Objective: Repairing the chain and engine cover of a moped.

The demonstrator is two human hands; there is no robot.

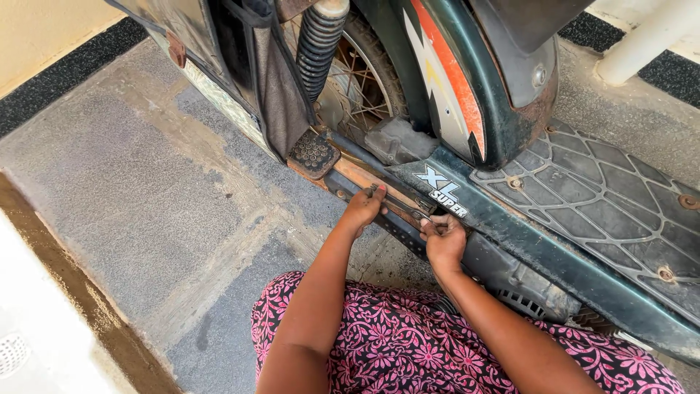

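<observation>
Beside the moped's rusty side rail (368, 179), left hand (362, 210) and right hand (443, 241) clenched on a dark wrench (397, 203): best kept square, pulled steadily.

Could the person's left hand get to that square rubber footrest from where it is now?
Probably yes. The left hand rests on the rusty side bar, and the footrest sits just up that bar with nothing between them, though that hand seems to hold a dark tool.
</observation>
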